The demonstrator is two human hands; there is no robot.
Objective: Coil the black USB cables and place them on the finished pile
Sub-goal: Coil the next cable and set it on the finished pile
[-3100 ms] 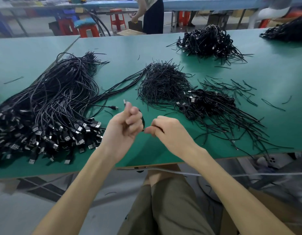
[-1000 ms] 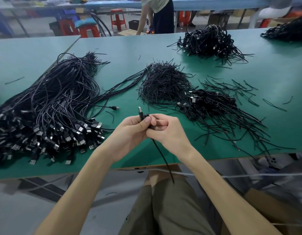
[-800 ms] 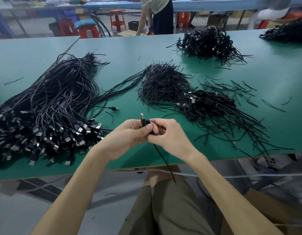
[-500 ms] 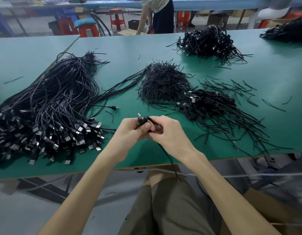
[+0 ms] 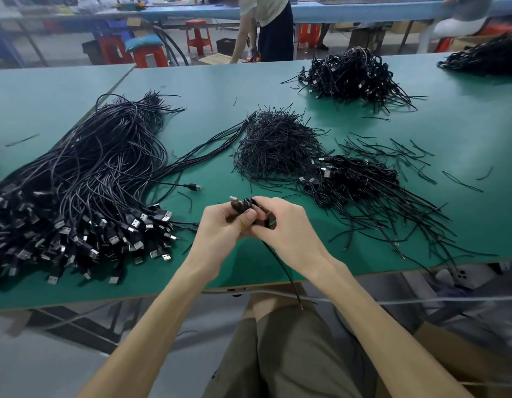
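Left hand (image 5: 220,228) curled round a small coil of black USB cable (image 5: 243,203), thumb pressed on it, plug (image 5: 234,200) poking out at 11 o'clock. Right hand (image 5: 286,225) pinched the same coil from 3 o'clock. Loose tail (image 5: 280,265) hung toward 5 o'clock, past the green table (image 5: 249,81) edge. Coiled pile (image 5: 361,182) lay at 2 o'clock, uncoiled bundle (image 5: 76,191) at 9 o'clock.

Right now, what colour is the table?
The table is green, best seen in the head view.
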